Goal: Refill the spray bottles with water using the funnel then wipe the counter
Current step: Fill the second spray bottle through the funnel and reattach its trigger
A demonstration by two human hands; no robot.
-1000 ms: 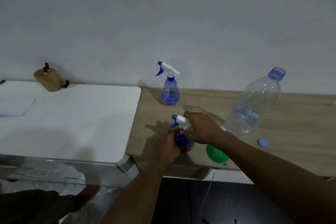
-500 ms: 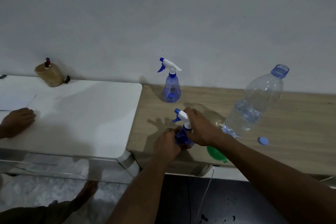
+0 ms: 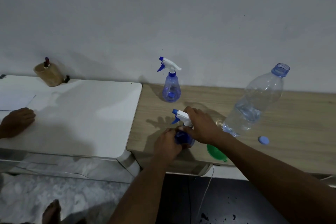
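The near spray bottle (image 3: 184, 139) stands close to the front edge of the wooden counter (image 3: 291, 123), held from both sides; the left hand (image 3: 167, 144) grips its blue body, fingers curled round the lower part; the right hand (image 3: 201, 126) comes in from the right and closes over the neck, just under the white trigger head (image 3: 181, 116), whose blue nozzle points left. Whether that head is screwed tight or sits loose is hard to tell, since the fingers cover the collar. The far spray bottle (image 3: 171, 89) stands upright at the back of the counter near the wall, head on, apart from both hands. The green funnel (image 3: 215, 152) lies on the counter's front edge, just under the right forearm; the large clear water bottle (image 3: 254, 103) stands to the right of the hands (uncapped, partly full of water), and its blue cap (image 3: 263, 140) lies flat on the counter near its base. To the left, a white table (image 3: 81, 114) abuts the counter; another person's hand (image 3: 17, 121) rests on it beside a sheet of paper (image 3: 14, 100), and a wooden holder (image 3: 49, 76) sits at the back by the wall.
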